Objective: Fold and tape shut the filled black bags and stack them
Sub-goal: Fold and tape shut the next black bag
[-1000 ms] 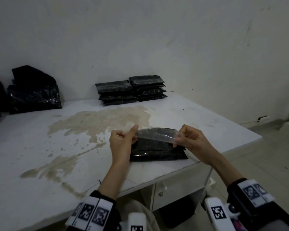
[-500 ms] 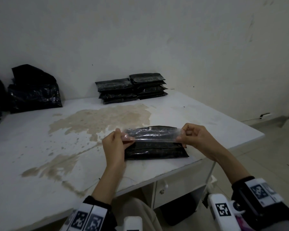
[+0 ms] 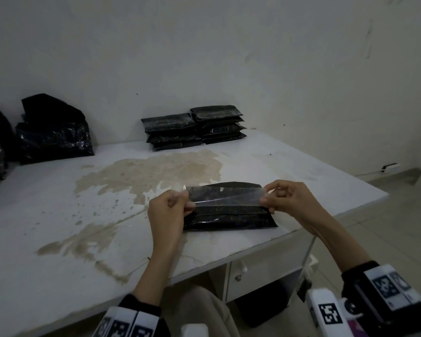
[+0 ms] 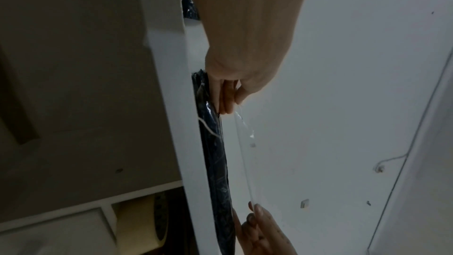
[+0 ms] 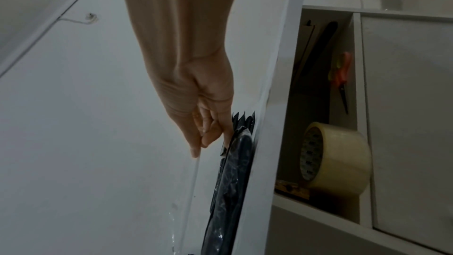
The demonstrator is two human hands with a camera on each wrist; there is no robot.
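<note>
A folded black bag [image 3: 231, 216] lies flat near the table's front edge. Above it a strip of clear tape [image 3: 226, 198] is stretched level between my hands. My left hand [image 3: 178, 203] pinches the strip's left end, and my right hand [image 3: 270, 199] pinches its right end. In the left wrist view the tape strip [image 4: 242, 146] hangs a short gap above the black bag [image 4: 215, 154], held at my left hand [image 4: 232, 102]. In the right wrist view my right hand [image 5: 201, 141] holds the tape strip [image 5: 191, 187] beside the bag [image 5: 230, 187].
Two stacks of taped black bags [image 3: 195, 127] stand at the back by the wall. Larger black sacks [image 3: 51, 132] sit at the back left. The white table [image 3: 83, 227] has a worn brown patch. A tape roll [image 5: 335, 158] and scissors [image 5: 343, 80] sit on a shelf under the table.
My hands have spread the tape strip wider and moved it over the bag's folded top; the left hand shifted left. The bag lies where it was.
</note>
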